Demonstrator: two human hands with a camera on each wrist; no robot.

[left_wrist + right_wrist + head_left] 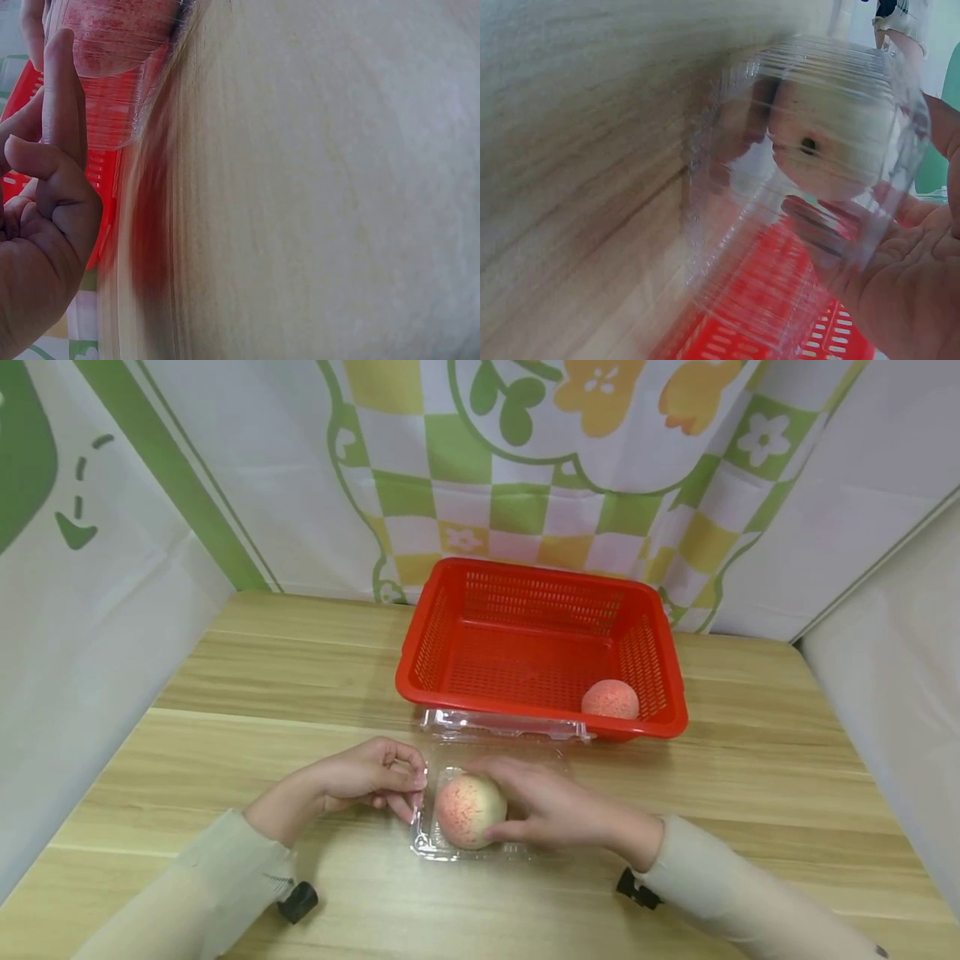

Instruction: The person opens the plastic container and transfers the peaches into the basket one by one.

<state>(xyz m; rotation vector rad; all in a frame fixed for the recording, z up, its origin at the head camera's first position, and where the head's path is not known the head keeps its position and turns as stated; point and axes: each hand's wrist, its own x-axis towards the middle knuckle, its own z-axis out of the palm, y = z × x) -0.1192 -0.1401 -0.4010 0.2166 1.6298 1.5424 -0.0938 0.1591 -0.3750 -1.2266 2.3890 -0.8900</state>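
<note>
A clear plastic clamshell box point(450, 853) stands on the table, its lid point(510, 725) folded back against the red basket's front. Inside its left half is a pink and cream peach point(469, 812). My right hand point(551, 806) grips this peach from the right, fingers behind and thumb in front. In the right wrist view the peach point(832, 135) shows through the box wall, its dark stem spot facing the camera. My left hand point(375, 777) pinches the box's left rim between thumb and fingers; in the left wrist view some of its fingers point(64, 105) stand beside the wall.
Behind the box sits a red plastic basket point(542, 703) with slotted sides. Another pink peach point(611, 699) lies in its front right corner. A patterned curtain point(525, 510) hangs behind the wooden table point(225, 693), and pale walls flank both sides.
</note>
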